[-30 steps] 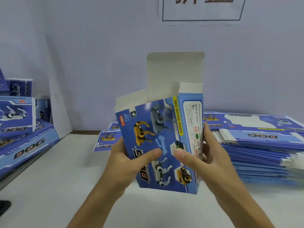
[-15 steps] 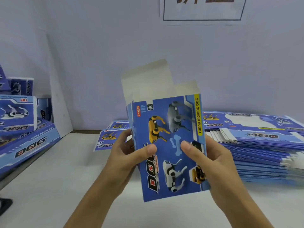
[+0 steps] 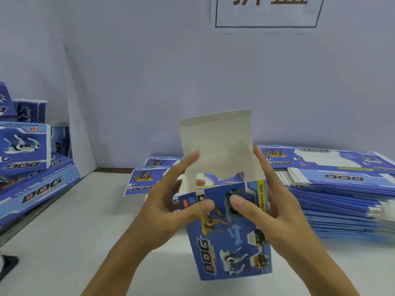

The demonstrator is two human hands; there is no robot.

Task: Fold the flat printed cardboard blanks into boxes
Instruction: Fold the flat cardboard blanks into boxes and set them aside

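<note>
At far left: finished boxes (image 3: 23, 146), blue and printed with toy dogs, stacked on a larger blue carton (image 3: 40, 184) at the edge of the desk (image 3: 70, 242).
Left hand (image 3: 164, 208): raised above the desk at the box's left side; thumb pressed on the printed front near the top corner, fingers stretched up and spread toward the open top, touching the flap area. It holds the box.
Box (image 3: 230, 231): upright in mid-air between both hands, opened into a tube, blue front facing the viewer with dog pictures and "DOG" lettering. Its plain white top flap (image 3: 215, 144) stands straight up, unfolded.
Right hand (image 3: 275, 214): at the box's right side; thumb pressed on the front close to the left thumb, fingers reaching up along the right edge. It holds the box too.
Behind the box: a few flat blanks (image 3: 145, 178) lying on the desk.
At right: a tall stack of flat blanks (image 3: 342, 199) on the desk, just beside the right hand.
Wall above: a white paper sign (image 3: 267, 11), partly cut off.
</note>
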